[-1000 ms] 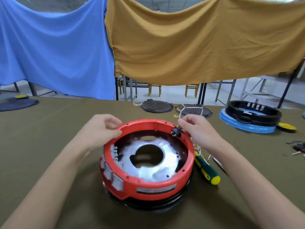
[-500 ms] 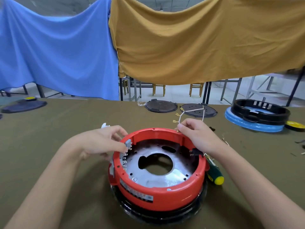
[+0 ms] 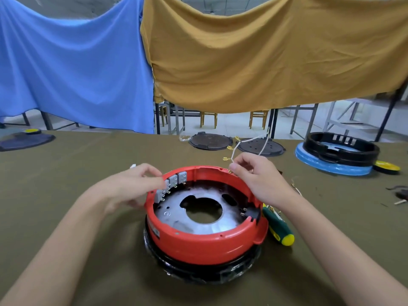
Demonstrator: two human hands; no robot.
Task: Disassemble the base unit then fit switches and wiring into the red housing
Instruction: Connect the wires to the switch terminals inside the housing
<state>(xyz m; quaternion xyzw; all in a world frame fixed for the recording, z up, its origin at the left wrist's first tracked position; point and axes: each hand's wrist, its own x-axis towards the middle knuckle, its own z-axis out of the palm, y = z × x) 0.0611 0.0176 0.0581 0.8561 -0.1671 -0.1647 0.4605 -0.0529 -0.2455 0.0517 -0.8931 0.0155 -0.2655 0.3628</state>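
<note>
black base ring [image 3: 198,274]: nearest thing, on the olive table [image 3: 66,168]; red housing sits on top of it.
red housing [image 3: 207,241]: centre of table, open side up, metal plate [image 3: 176,208] with big round hole inside.
black connector [image 3: 251,212]: seated in right inner wall of housing, pins pointing inward.
screwdriver [image 3: 279,227]: green and yellow handle, lying just beside housing on the right, untouched.
switches [image 3: 176,180]: row of grey blocks along left-rear inner wall, terminals pointing into the housing.
left hand [image 3: 132,186]: at left rim, fingers curled, fingertips on or at one of the switches; looks like a pinch, firm grip not certain.
right hand [image 3: 258,175]: above rear-right rim, thumb and forefinger pinching the white wires.
white wires [image 3: 249,143]: loop up and away from right hand, brass spade terminals [image 3: 226,159] dangling free, none plugged in.
step (judged): switches look fitted, wiring now in hand; disassembly seems done.
next move (judged): bring one spade terminal over to a switch tab and push it on; needs left hand steadying the switch, terminal lined up with tab, other leads kept from snagging on the rim.
dark discs [image 3: 212,141]: two, far edge of table, well apart from housing.
black ring on blue base [image 3: 340,151]: far right, with yellow disc [image 3: 387,167] beside it.
cloths: blue cloth [image 3: 72,69] and mustard cloth [image 3: 265,58] hanging behind.
</note>
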